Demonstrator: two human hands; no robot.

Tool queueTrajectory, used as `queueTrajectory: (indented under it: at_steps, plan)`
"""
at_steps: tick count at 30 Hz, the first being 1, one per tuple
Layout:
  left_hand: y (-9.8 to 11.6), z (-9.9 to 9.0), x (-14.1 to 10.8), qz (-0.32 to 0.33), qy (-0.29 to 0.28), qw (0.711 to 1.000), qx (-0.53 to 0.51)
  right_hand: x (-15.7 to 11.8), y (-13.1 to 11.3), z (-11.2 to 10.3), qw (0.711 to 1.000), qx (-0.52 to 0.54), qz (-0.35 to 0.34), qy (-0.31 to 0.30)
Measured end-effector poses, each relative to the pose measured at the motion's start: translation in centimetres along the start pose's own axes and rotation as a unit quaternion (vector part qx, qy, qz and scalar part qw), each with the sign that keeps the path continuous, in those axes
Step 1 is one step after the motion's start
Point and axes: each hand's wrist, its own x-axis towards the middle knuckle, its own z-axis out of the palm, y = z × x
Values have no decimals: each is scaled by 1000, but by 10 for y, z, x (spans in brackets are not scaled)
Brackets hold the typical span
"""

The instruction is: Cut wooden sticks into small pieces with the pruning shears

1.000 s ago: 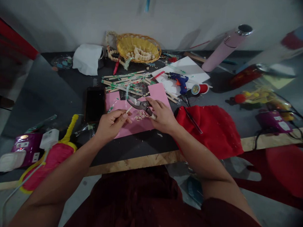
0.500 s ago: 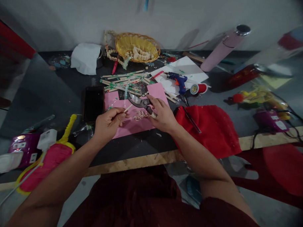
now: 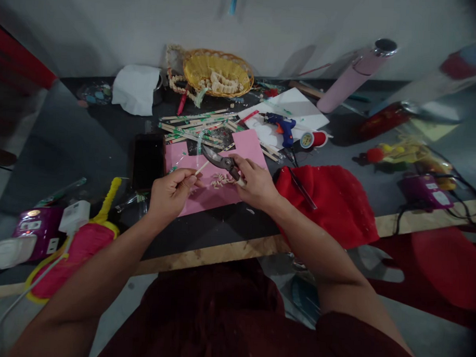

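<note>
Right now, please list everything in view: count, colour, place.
Paper: count unclear, pink, centre
Pruning shears: one, grey, above paper
Stick: one, pale, near shears
Cut pieces: many, pale, on paper
Long sticks: many, pale, behind paper
Phone: one, black, left
Wicker basket: one, yellow, rear
Fabric: one, red, right
Glue gun: one, blue, behind fabric
Thread spool: one, red, beside glue gun
Vacuum flask: one, pink, rear right
Power sockets: two, purple, either side
Other clutter: mixed, uncounted, scattered
Left hand: one, bare, holding stick
Right hand: one, bare, gripping shears
</note>
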Motion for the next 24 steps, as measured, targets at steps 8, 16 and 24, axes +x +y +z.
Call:
queueTrajectory:
  at_steps: [8,16,24]
  plan:
    - [0,-1,1,-16,-24,997,-72,4,4,-4,1000,-9,-23,-8]
    - [-3,-3,2,-55,-97,978,-179,5,10,-4,998,13,-63,-14]
    - [0,0,0,-25,-49,995,-84,2,3,-3,1000,-9,-14,-15]
